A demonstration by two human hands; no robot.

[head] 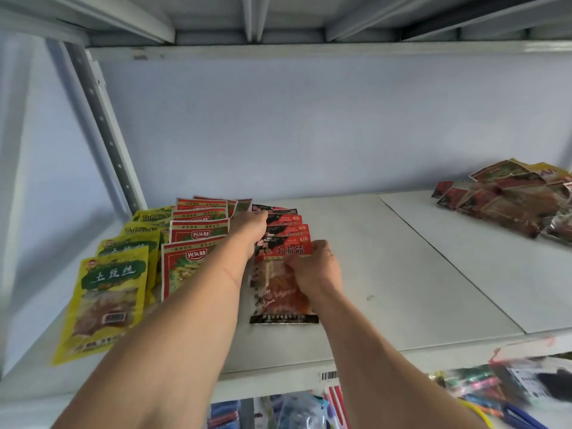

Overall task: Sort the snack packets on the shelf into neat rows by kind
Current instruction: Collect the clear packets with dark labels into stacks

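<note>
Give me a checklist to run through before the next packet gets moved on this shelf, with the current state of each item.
1. Yellow row at far left is all one kind: ok.
2. Red-and-green row overlaps evenly: ok.
3. Front black-and-red packet is lined up with its row: cannot tell, hands cover its top.
4. Right hand grips that packet: ok.
5. Left hand rests on the row behind: ok.
6. Unsorted pile at far right is cleared: not ok.
</note>
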